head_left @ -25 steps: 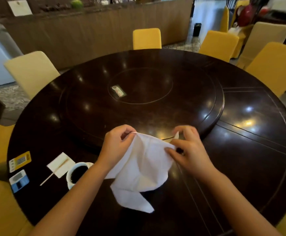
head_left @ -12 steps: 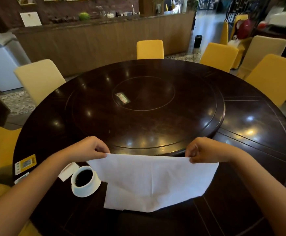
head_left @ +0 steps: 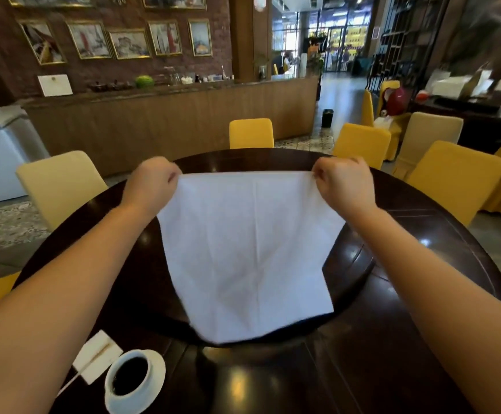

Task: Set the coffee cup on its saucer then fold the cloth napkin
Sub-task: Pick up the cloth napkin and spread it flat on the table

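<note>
Left hand [head_left: 150, 182] and right hand [head_left: 343, 182] pinching napkin [head_left: 249, 252] corners, cup [head_left: 129, 376] seemingly on saucer [head_left: 156, 380]

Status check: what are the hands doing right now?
Left hand and right hand pinch napkin corners, spread above table. Cup on saucer. Nothing blocking.

Large round dark-brown polished wooden desk [head_left: 392, 339], glossy, light spots reflected across top. Raised round turntable section in the middle, mostly hidden. Near left edge: white round ceramic saucer [head_left: 153, 380] lying on desk, white ceramic cup of black coffee [head_left: 129, 376] standing on it. Just left, touching saucer: white paper packet [head_left: 95, 358] with a thin stick.
</note>
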`<state>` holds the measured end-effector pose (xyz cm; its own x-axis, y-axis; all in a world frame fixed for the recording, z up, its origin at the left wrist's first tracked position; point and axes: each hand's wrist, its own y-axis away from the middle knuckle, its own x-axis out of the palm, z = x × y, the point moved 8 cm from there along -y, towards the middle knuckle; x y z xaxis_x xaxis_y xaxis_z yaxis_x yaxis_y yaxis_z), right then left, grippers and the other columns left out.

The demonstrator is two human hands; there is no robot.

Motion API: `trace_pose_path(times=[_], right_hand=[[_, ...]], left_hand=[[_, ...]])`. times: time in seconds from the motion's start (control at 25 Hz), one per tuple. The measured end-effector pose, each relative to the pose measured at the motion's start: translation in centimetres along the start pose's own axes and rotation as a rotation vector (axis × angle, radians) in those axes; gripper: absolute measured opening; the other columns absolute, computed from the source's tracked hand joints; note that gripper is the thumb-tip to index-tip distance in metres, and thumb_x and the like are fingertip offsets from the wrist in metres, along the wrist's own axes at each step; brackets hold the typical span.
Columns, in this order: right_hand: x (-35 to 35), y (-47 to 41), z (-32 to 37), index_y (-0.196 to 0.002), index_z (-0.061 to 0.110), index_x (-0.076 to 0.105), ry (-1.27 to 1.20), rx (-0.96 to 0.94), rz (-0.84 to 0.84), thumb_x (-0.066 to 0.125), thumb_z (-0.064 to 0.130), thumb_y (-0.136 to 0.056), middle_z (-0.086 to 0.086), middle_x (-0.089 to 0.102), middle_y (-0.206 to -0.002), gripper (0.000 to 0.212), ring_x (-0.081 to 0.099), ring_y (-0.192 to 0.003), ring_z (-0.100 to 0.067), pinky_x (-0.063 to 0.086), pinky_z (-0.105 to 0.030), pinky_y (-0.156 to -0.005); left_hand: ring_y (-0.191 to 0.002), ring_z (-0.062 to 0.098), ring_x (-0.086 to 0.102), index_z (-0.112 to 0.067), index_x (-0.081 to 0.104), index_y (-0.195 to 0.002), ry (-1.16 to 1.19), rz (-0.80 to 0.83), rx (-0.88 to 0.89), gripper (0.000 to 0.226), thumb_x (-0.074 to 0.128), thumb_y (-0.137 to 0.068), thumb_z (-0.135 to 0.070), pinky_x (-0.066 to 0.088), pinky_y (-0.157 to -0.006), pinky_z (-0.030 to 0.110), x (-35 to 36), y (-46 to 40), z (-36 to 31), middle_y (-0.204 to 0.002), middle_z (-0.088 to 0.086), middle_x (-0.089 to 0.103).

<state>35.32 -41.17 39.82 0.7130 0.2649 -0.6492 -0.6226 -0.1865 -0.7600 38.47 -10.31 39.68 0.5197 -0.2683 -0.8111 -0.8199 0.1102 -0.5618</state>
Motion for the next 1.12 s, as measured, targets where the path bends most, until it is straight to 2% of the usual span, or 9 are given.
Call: trace_pose_path(times=[0.12,0.24,0.4,0.6,0.76,0.84,0.96,1.04,1.12], right_hand=[[-3.5,-0.2,0.2,-0.079,0.009,0.064,0.066,-0.022,-0.229,0.052,0.010,-0.085,-0.008,0.066,-0.070,0.013,0.059,-0.068,-0.030,0.038,-0.039,-0.084],[-3.8,4.7,0.7,-0.081,0.012,0.064,0.032,-0.064,-0.289,0.053,0.012,-0.089,-0.005,0.066,-0.074,0.014,0.060,-0.074,-0.027,0.034,-0.040,-0.091],[0.2,15.8,1.4,-0.082,0.013,0.066,-0.088,-0.124,-0.048,0.053,0.013,-0.088,-0.002,0.066,-0.079,0.015,0.059,-0.077,-0.024,0.031,-0.043,-0.097],[7.4,29.9,1.8,-0.082,0.014,0.067,-0.246,0.054,0.314,0.049,0.021,-0.083,0.000,0.067,-0.082,0.019,0.058,-0.081,-0.018,0.032,-0.037,-0.096],[11.7,38.2,3.2,-0.081,0.013,0.068,-0.275,0.120,0.537,0.070,0.006,-0.075,-0.001,0.068,-0.081,0.010,0.063,-0.079,-0.022,0.044,-0.038,-0.082],[12.6,41.5,3.7,-0.080,0.011,0.069,-0.278,0.135,0.619,0.076,-0.001,-0.067,-0.004,0.069,-0.081,0.019,0.065,-0.079,-0.024,0.049,-0.038,-0.078],[12.6,45.1,4.1,-0.080,0.007,0.069,-0.298,0.145,0.663,0.075,-0.002,-0.069,-0.008,0.070,-0.087,0.015,0.065,-0.083,-0.026,0.052,-0.038,-0.076],[12.2,46.7,4.4,-0.080,0.004,0.069,-0.307,0.152,0.643,0.068,0.001,-0.076,-0.011,0.069,-0.091,0.006,0.064,-0.087,-0.028,0.052,-0.038,-0.077],[11.6,47.9,4.6,-0.082,0.003,0.069,-0.311,0.190,0.612,0.056,0.011,-0.082,-0.012,0.069,-0.094,0.015,0.062,-0.091,-0.028,0.050,-0.037,-0.080]], left_hand=[[-0.086,0.031,0.059,0.001,0.070,-0.093,0.008,-0.330,0.150,0.019,0.051,-0.089,-0.003,0.042,-0.071,0.032,-4.5,1.5,-1.9,-0.089,0.018,0.065],[-0.087,0.030,0.058,0.003,0.069,-0.096,0.031,-0.438,0.186,0.018,0.054,-0.089,-0.003,0.045,-0.076,0.034,-3.9,7.0,-1.9,-0.089,0.019,0.065],[-0.085,0.026,0.055,0.003,0.070,-0.091,0.114,-0.279,0.189,0.021,0.050,-0.088,-0.006,0.043,-0.079,0.031,3.8,17.8,-0.7,-0.085,0.017,0.064],[-0.080,0.025,0.061,-0.003,0.069,-0.085,0.184,0.179,0.108,0.025,0.047,-0.087,-0.015,0.049,-0.069,0.033,15.8,30.6,0.8,-0.087,0.009,0.064],[-0.084,0.022,0.066,-0.007,0.071,-0.086,0.212,0.409,0.007,0.023,0.049,-0.085,-0.017,0.054,-0.074,0.032,20.9,37.7,1.8,-0.090,0.006,0.070],[-0.092,0.024,0.068,-0.006,0.073,-0.090,0.191,0.448,0.000,0.014,0.062,-0.082,-0.009,0.053,-0.082,0.035,21.9,40.2,1.9,-0.094,0.008,0.072],[-0.098,0.022,0.067,-0.005,0.073,-0.094,0.196,0.483,-0.017,0.023,0.076,-0.071,0.001,0.050,-0.087,0.035,22.3,43.5,1.6,-0.100,0.009,0.072],[-0.099,0.018,0.067,-0.005,0.073,-0.095,0.203,0.442,0.004,0.017,0.070,-0.078,-0.005,0.046,-0.090,0.026,21.7,45.2,1.2,-0.103,0.007,0.072],[-0.102,0.016,0.065,-0.006,0.073,-0.097,0.212,0.413,0.003,0.023,0.054,-0.088,-0.016,0.042,-0.094,0.022,21.1,47.0,1.1,-0.106,0.006,0.071]])
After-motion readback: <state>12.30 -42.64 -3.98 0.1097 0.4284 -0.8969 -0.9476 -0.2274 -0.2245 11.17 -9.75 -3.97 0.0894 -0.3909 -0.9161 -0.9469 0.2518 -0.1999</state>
